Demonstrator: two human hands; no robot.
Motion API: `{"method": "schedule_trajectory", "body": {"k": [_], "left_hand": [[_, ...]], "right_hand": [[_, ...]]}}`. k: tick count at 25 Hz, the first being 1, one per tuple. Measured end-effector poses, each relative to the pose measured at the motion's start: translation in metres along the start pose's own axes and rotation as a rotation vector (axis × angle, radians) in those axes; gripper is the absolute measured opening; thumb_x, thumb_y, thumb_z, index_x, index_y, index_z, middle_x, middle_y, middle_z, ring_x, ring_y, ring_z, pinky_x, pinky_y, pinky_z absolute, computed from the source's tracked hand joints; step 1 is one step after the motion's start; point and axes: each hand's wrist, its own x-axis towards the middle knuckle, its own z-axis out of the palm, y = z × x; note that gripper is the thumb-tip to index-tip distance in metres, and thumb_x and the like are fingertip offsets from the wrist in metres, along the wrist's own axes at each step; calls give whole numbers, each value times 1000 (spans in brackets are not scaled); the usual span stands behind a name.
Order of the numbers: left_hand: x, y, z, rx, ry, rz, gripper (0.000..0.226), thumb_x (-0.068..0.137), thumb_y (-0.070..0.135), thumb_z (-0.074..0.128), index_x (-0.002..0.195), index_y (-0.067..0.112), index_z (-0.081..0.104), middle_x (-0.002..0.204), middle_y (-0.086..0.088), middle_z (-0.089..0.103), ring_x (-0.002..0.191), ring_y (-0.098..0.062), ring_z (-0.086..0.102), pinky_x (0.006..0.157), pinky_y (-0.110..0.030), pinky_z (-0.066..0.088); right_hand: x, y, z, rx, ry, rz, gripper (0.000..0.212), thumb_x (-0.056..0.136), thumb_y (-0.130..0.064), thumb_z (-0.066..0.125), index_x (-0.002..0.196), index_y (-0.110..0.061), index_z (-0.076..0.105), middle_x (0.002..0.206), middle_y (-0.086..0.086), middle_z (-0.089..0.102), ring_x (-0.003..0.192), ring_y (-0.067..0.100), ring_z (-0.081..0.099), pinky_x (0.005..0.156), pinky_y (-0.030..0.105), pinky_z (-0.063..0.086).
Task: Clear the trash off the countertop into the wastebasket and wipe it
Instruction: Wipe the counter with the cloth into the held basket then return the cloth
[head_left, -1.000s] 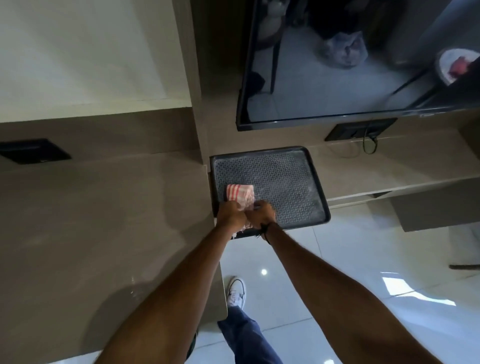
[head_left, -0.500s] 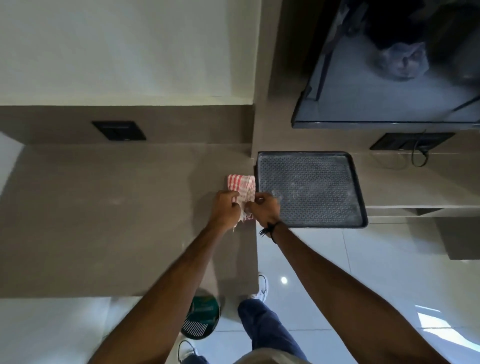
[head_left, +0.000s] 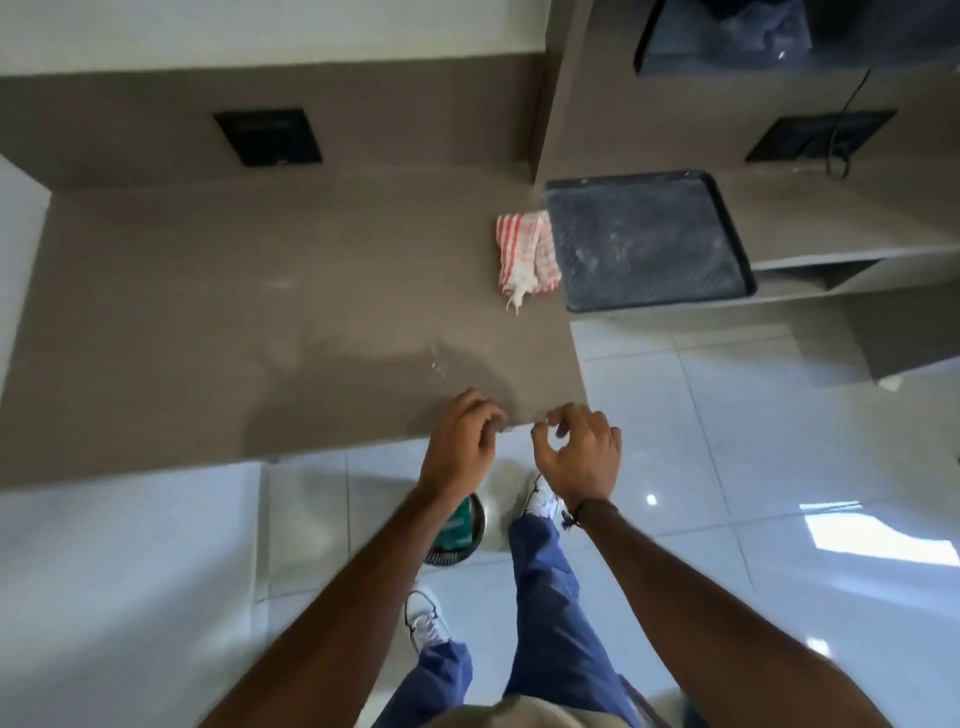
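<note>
A folded red-and-white checked cloth (head_left: 525, 254) lies on the brown countertop (head_left: 260, 322), against the left edge of a dark tray (head_left: 644, 239). My left hand (head_left: 460, 447) and my right hand (head_left: 579, 449) hover at the counter's near edge, well short of the cloth, fingers loosely curled and holding nothing. Below the counter, a round wastebasket (head_left: 457, 530) with green contents shows on the floor, partly hidden by my left forearm. A faint wet or dusty smear (head_left: 441, 364) marks the counter in front of my hands.
A black socket plate (head_left: 267, 136) sits in the back wall. The tray rests on a lower shelf unit (head_left: 831, 218) under a dark screen (head_left: 727, 36), with a second socket and cable. Glossy white floor tiles (head_left: 727, 415) surround my legs and white shoes.
Both hands have let go of the cloth and pulled back toward the counter's near edge. The cloth stays beside the tray. My view has shifted left and downward.
</note>
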Motion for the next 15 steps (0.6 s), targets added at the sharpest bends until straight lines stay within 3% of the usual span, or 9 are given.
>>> {"method": "schedule_trajectory", "body": {"k": [5, 8, 11, 13, 15], "left_hand": [[-87, -96, 51, 156, -130, 25, 14, 90, 1, 66, 97, 6, 76, 107, -5, 71, 98, -21, 70, 83, -37, 64], [-122, -174, 101, 136, -239, -194, 22, 96, 6, 60, 114, 5, 73, 124, -10, 70, 113, -24, 69, 92, -39, 63], [-143, -247, 157, 107, -258, -371, 24, 96, 5, 57, 116, 2, 71, 123, -14, 70, 112, -28, 68, 93, -40, 61], [-149, -287, 190, 85, -225, -539, 25, 97, 7, 55, 117, 1, 70, 122, -16, 69, 111, -28, 67, 88, -38, 60], [-147, -323, 215, 71, -90, -724, 24, 97, 14, 59, 115, 1, 67, 117, -18, 66, 107, -32, 66, 75, -37, 57]], "right_hand": [[-102, 34, 98, -16, -251, 128, 19, 80, -45, 59, 82, -26, 60, 70, -10, 62, 76, 19, 60, 72, 33, 44], [-127, 67, 177, -15, -405, 280, 24, 84, -46, 58, 96, -26, 61, 81, -5, 71, 85, 22, 68, 74, 34, 55], [-131, 109, 255, -34, -597, 439, 41, 85, -44, 61, 118, -20, 60, 108, 5, 74, 98, 27, 70, 79, 36, 58], [-133, 136, 301, -38, -664, 538, 52, 83, -40, 65, 127, -14, 57, 117, 10, 71, 103, 30, 68, 78, 36, 56], [-130, 160, 341, -50, -690, 612, 54, 82, -36, 69, 126, -9, 56, 122, 13, 67, 100, 31, 64, 68, 31, 50]]}}
